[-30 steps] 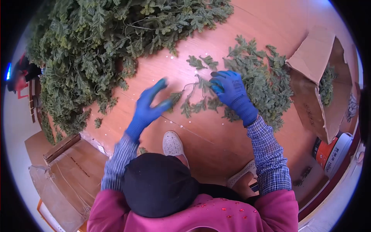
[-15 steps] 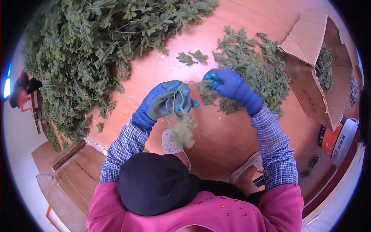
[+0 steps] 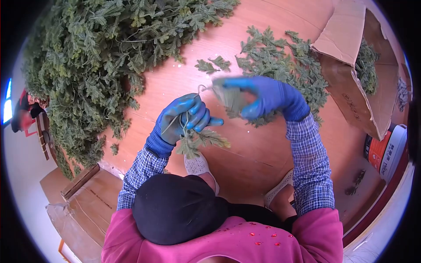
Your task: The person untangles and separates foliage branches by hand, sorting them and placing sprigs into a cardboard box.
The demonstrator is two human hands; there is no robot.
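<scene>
My left hand (image 3: pixel 187 115), in a blue coated glove, is closed around the thin stems of a green artificial leaf sprig (image 3: pixel 206 139). Its leaves hang below my fingers, and a bent stem end sticks up above them. To the right, my right hand (image 3: pixel 272 97), gloved the same way, is blurred by motion with thumb and fingers spread apart. A smeared grey-green leaf piece (image 3: pixel 232 100) shows between those fingers, beside the bent stem. Whether it touches the glove is unclear.
A large heap of green sprigs (image 3: pixel 96 65) covers the floor at upper left. A smaller pile of sprigs (image 3: pixel 280 61) lies beyond my right hand. An open cardboard box (image 3: pixel 351 98) holds more at right, near a white and orange bucket (image 3: pixel 386 151). Flattened cardboard (image 3: pixel 90 197) lies lower left.
My right hand has gone from pinching a leaf piece by the left hand to spread fingers, slightly further right. The left hand has turned, and its sprig hangs differently.
</scene>
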